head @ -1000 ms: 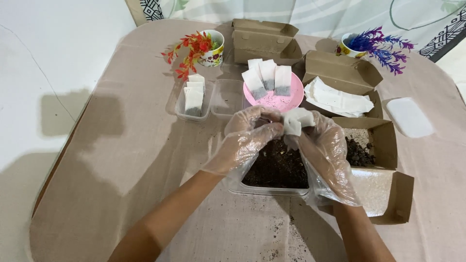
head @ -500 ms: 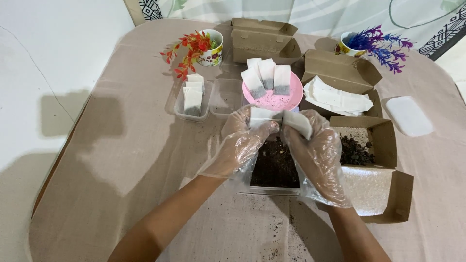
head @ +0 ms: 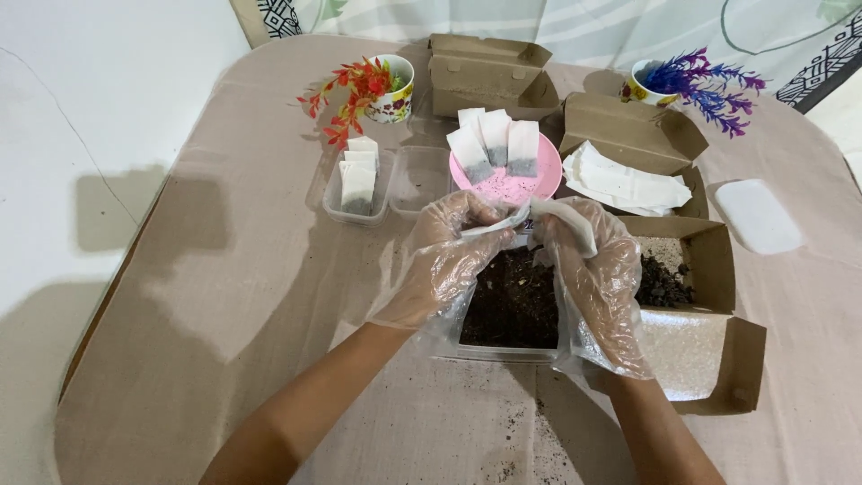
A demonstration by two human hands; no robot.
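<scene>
Over the tan table [head: 224, 296]: gloved hands with a white paper bag.
Clear tray of dark soil [head: 512, 305] below; left hand [head: 444, 260] and right hand [head: 597, 269] each pinch the white paper bag [head: 539, 216], stretched between them above the tray.

A white paper sachet [head: 539, 216], stretched flat, held above a clear tub of dark soil [head: 510, 301].

White sachet [head: 539, 216] now stretched wider between both gloved hands' fingers [head: 467, 224].
</scene>
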